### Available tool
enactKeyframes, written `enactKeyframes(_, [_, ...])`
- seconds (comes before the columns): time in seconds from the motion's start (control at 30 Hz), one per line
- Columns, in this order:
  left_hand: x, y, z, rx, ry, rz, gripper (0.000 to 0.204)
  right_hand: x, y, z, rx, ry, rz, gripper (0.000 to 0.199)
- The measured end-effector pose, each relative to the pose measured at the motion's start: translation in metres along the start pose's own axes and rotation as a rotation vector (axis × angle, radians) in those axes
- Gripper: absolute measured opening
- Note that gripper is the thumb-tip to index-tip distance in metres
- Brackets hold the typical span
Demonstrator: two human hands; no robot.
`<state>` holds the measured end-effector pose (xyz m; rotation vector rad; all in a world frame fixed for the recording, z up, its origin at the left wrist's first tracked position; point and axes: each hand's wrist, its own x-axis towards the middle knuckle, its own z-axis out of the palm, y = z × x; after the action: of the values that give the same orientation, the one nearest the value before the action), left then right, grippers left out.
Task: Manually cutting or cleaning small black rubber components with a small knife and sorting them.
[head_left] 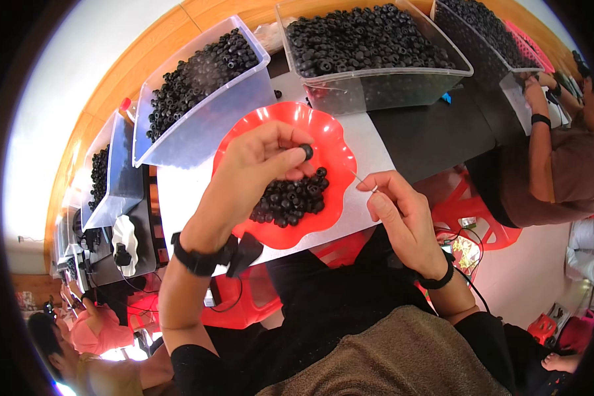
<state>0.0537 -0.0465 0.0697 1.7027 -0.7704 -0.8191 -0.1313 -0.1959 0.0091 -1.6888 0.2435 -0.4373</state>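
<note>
Left hand [261, 158] is up over the red plate [330, 142], thumb and forefinger pinching one black bead [307, 152], the other fingers curled in. Right hand [402, 214] sits just off the plate's right edge, fingertips pressed together on a thin needle [362, 180] whose tip points up and left toward that bead, the two not yet meeting. Under the left hand, a heap of black beads [290, 200] lies in the lower half of the plate. The plate rests on a pale tabletop [369, 142]. Behind it, clear bins [204, 125] stand tilted toward the person, each loaded with more black beads; the middle bin [376, 86] is just beyond the plate's far rim. Both wrists wear black bands. At far right, another person's arm [541, 152] reaches to a bin of their own; more workers sit at lower left.
</note>
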Motion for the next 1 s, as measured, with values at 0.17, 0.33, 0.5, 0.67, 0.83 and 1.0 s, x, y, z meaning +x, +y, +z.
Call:
enactKeyframes(0.17, [-0.039,-0.018,0.012,-0.525,-0.065,-0.095,0.026,-0.001,-0.016,0.008,-0.145,-0.023,-0.107,0.017])
enactKeyframes(0.33, [-0.052,-0.048,0.028,-0.842,-0.053,-0.031,0.023,-0.003,-0.015,0.016,-0.282,-0.027,-0.334,0.021])
enactKeyframes(0.5, [-0.058,-0.057,0.038,-1.024,-0.026,-0.042,0.022,-0.005,-0.012,0.023,-0.411,-0.023,-0.406,0.028])
enactKeyframes(0.67, [-0.059,-0.061,0.040,-1.074,-0.076,-0.014,0.023,-0.006,-0.014,0.026,-0.491,-0.012,-0.431,0.030])
enactKeyframes(0.83, [-0.062,-0.056,0.042,-1.035,-0.034,-0.044,0.022,-0.006,-0.017,0.026,-0.554,0.003,-0.455,0.029])
enactKeyframes(1.0, [-0.061,-0.060,0.043,-1.051,-0.031,-0.024,0.020,-0.005,-0.017,0.025,-0.583,0.029,-0.458,0.028])
